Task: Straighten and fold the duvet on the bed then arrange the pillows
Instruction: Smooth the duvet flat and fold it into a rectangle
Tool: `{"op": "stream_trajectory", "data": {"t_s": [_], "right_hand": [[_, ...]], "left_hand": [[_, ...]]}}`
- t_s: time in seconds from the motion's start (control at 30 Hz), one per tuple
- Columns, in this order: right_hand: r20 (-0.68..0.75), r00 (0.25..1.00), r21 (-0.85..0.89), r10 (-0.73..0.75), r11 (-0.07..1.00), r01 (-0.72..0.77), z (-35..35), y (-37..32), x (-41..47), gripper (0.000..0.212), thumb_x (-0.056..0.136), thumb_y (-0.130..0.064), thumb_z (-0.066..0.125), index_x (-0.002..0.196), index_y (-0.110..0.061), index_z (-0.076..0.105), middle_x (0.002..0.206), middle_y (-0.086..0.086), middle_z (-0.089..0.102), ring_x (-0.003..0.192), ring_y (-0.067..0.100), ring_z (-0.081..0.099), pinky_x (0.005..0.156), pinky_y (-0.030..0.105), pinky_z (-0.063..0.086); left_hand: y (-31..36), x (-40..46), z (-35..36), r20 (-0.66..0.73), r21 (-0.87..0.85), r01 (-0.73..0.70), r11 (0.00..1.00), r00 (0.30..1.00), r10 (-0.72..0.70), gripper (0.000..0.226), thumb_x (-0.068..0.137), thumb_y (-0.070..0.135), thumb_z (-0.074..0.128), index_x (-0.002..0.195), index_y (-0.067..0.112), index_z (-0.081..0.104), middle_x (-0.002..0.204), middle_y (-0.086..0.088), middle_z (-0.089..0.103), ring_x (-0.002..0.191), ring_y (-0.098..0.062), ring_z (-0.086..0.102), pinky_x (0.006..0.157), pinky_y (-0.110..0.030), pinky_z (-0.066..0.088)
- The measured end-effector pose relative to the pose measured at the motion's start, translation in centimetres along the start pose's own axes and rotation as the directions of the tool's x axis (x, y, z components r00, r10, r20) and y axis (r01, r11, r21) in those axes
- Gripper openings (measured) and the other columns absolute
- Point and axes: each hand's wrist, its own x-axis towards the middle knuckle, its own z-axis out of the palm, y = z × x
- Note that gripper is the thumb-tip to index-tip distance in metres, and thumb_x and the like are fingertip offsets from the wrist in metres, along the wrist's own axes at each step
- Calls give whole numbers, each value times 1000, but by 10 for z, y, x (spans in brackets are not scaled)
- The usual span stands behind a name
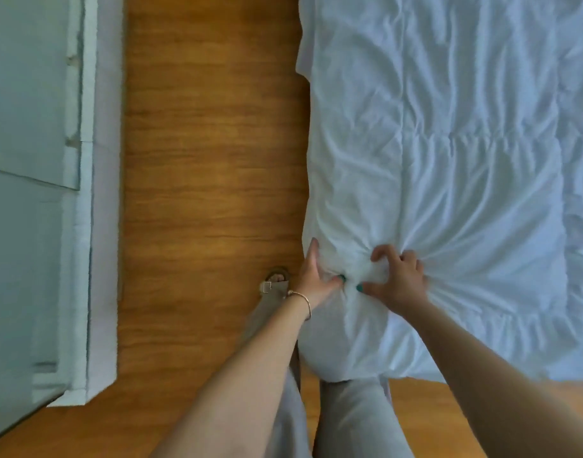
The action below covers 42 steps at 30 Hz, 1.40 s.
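At the bed's near corner | left hand [311, 282] and right hand [397, 280] each grip pinching bunched duvet [448, 160] | step: straightening | next: likely an even pull outward.

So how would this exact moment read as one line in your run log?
stage: straightening | left hand: grips duvet corner | right hand: grips same bunched corner | pillows: not in view
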Motion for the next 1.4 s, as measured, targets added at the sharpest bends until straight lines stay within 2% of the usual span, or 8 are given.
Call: {"op": "stream_trajectory", "data": {"t_s": [0.2, 0.4, 0.6, 0.77, 1.07, 1.17, 1.23, 1.4], "right_hand": [[-44, 998, 4, 39, 999, -38, 7, 1, 0, 59, 61, -41, 84, 105, -37, 46, 109, -4, 32, 113, 27, 38, 98, 44, 30], [-110, 994, 53, 7, 999, -1, 9, 4, -12, 57, 64, -42, 82, 111, -39, 50, 110, -5, 36, 113, 23, 38, 99, 38, 30], [-239, 968, 488, 81, 872, 47, 27, -4, -76, 47, 79, -30, 77, 121, -39, 56, 112, -2, 43, 91, 15, 51, 84, 28, 49], [-296, 955, 674, -15, 706, 220, 24, -8, -157, 79, 63, -53, 83, 128, -53, 39, 112, -12, 44, 94, 3, 52, 76, 17, 47], [-455, 890, 697, 21, 631, 341, -33, 44, -212, 95, 53, -69, 76, 129, -70, 19, 125, -14, 32, 118, 5, 41, 101, 39, 48], [-535, 844, 683, 36, 606, 408, -64, 66, -219, 96, 51, -63, 80, 127, -74, 21, 125, -10, 33, 116, -2, 38, 100, 34, 47], [-559, 827, 667, 58, 624, 407, -83, 79, -224, 102, 54, -50, 87, 128, -73, 19, 130, -8, 27, 121, 4, 36, 99, 27, 45], [-557, 810, 671, 185, 675, 307, -132, 113, -233, 101, 61, -42, 87, 133, -63, 19, 124, -10, 18, 106, 9, 50, 84, 19, 44]], "left_hand": [[4, 5, -11, 114, -45, 44, 998, 993, -38, 122, 71, 24, 85, 151, 29, -7, 152, 0, 25, 137, -20, 33, 105, -29, 33], [0, -18, -8, -31, 47, -201, 978, 979, 203, 106, 70, 15, 84, 144, 24, 9, 138, 6, 37, 124, -11, 44, 102, -29, 42], [17, -77, -13, 147, 184, -425, 886, 903, 403, 97, 83, -1, 68, 143, 47, 6, 143, 37, 14, 127, 29, 17, 100, 2, 24], [66, -110, 1, 383, 324, -508, 798, 842, 381, 53, 97, 13, 52, 135, 47, 38, 147, 17, 36, 139, -7, 32, 103, -11, 27], [136, -174, 105, 419, 244, -521, 818, 817, 396, 71, 96, 8, 54, 153, 24, 15, 154, -3, 29, 143, -19, 28, 110, -25, 31], [157, -179, 142, 411, 207, -543, 814, 803, 431, 73, 97, 9, 54, 151, 34, 13, 123, -1, 54, 110, -15, 58, 95, -24, 48], [172, -185, 164, 425, 206, -563, 800, 788, 446, 72, 97, 6, 51, 149, 40, 14, 89, -1, 49, 75, -15, 50, 72, -21, 47], [209, -198, 212, 528, 247, -617, 747, 732, 430, 75, 95, -5, 41, 151, 34, 10, 69, -4, 34, 57, -9, 36, 52, -15, 40]]}}
